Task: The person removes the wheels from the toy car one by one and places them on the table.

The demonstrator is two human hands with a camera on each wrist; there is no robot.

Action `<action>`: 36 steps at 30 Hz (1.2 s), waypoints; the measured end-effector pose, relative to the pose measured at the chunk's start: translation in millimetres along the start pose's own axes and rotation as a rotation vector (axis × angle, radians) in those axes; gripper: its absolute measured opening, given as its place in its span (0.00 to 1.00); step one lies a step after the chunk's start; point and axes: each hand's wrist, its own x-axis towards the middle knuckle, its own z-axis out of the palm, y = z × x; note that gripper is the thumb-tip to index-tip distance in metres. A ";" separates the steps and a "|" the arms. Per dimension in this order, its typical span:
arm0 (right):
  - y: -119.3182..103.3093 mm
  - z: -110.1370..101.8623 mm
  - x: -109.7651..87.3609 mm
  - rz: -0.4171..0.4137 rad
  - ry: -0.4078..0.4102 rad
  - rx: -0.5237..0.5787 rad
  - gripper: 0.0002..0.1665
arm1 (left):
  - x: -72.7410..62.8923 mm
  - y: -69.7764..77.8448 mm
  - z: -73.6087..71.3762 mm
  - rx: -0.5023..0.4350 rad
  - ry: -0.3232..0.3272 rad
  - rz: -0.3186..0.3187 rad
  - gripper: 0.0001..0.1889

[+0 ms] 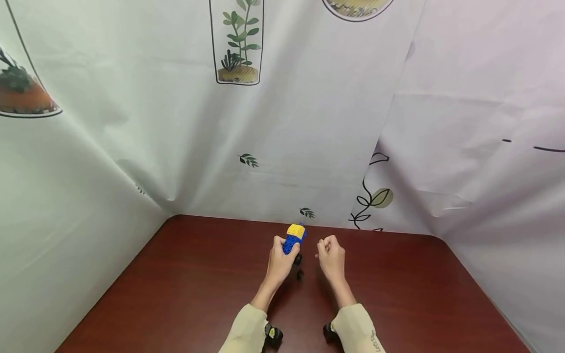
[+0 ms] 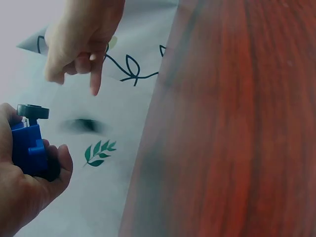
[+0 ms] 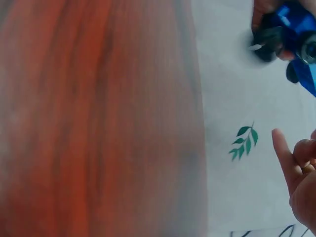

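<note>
My left hand [image 1: 279, 262] grips a blue and yellow toy vehicle [image 1: 292, 243] above the far part of the table, thumb on the near side. Its yellow block [image 1: 296, 230] points away from me. A black wheel [image 2: 33, 111] sticks out from the blue body in the left wrist view. To the right, apart from the toy, is my right hand [image 1: 332, 257]; most fingers are curled and one is straight, with nothing visible between them. A small blurred dark piece [image 2: 86, 125] appears between the hands; its kind cannot be told. Fingers partly hide the toy.
The reddish-brown wooden table [image 1: 176, 304] has rounded far corners. Pale sheeting [image 1: 309, 122] with plant prints hangs behind it and at both sides. Black wrist cameras [image 1: 273, 336] sit at both sleeve cuffs.
</note>
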 end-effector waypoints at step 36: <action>59.3 -110.5 4.6 0.159 -0.861 0.035 0.20 | 4.1 -9.0 -0.5 -0.004 0.008 -0.013 0.17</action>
